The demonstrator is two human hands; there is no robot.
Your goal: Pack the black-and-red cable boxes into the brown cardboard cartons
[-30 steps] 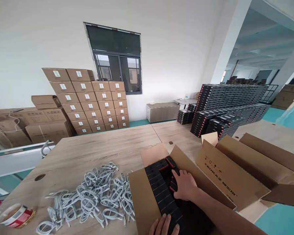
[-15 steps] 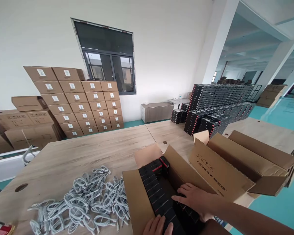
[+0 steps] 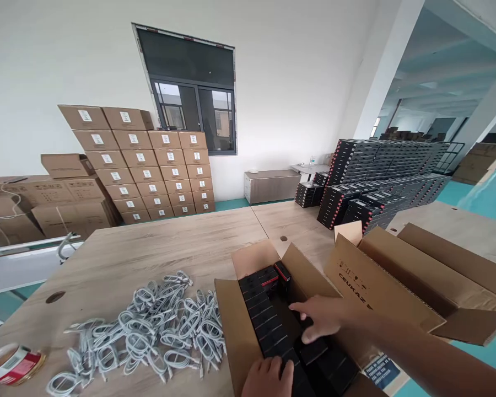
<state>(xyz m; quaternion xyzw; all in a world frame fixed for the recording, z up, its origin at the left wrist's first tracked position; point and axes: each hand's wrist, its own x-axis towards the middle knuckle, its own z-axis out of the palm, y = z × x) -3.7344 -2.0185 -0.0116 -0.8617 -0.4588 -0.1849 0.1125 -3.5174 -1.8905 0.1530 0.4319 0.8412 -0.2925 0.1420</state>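
Boxes (image 3: 268,325), small and black, stood in a row along the left side of an open carton (image 3: 236,325) on the bench (image 3: 198,237). The right hand (image 3: 320,320) was inside it, thumb and forefinger spread apart, the thumb on a dark box (image 3: 314,351). The left hand (image 3: 268,379) rested at the carton's near left, fingers bent; whether either hand gripped anything could not be told. Coiled grey cables (image 3: 146,333) lay to the left.
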